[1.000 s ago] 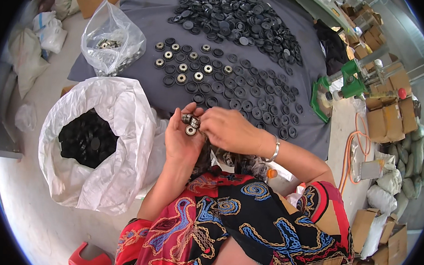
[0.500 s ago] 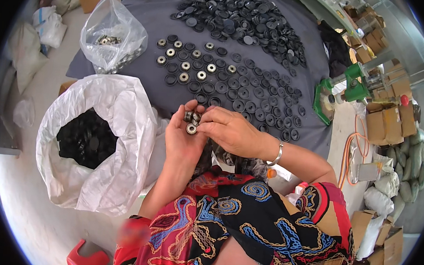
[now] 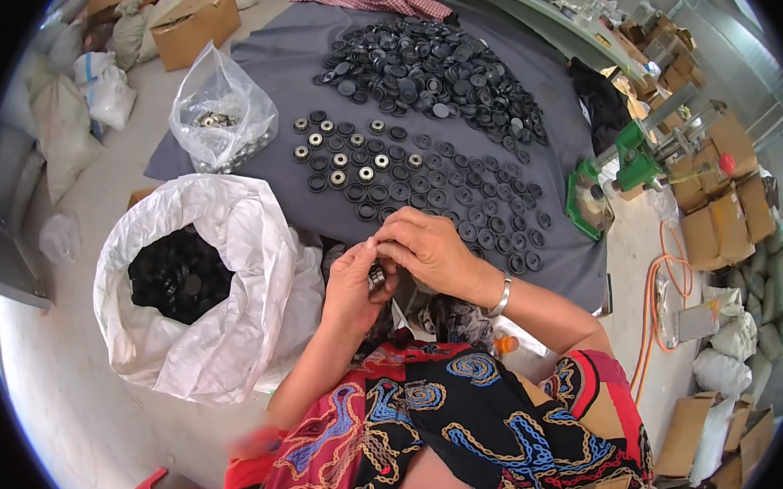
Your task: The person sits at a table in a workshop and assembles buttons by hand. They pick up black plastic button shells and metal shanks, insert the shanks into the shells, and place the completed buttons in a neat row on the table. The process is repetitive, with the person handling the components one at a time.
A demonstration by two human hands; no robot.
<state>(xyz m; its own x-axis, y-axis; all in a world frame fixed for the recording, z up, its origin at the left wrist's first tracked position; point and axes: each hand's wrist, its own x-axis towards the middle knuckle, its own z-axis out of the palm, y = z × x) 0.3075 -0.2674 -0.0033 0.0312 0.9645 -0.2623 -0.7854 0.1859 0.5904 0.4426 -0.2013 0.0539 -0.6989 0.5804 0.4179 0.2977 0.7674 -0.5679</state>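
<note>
Left hand [image 3: 353, 282] cupped, fingers curled around a small stack of round metal rings [image 3: 376, 278], held over the near edge of the grey cloth [image 3: 269, 53]. Right hand [image 3: 427, 247] pinches the stack's top. Matte black rubber discs [image 3: 413, 188] in rows beyond; crinkled white sack [image 3: 247, 263] beside.

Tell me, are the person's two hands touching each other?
Touching. The head view shows the right hand lying over the fingertips of the left hand, both closed around small round metal rings, with no gap between them.
</note>
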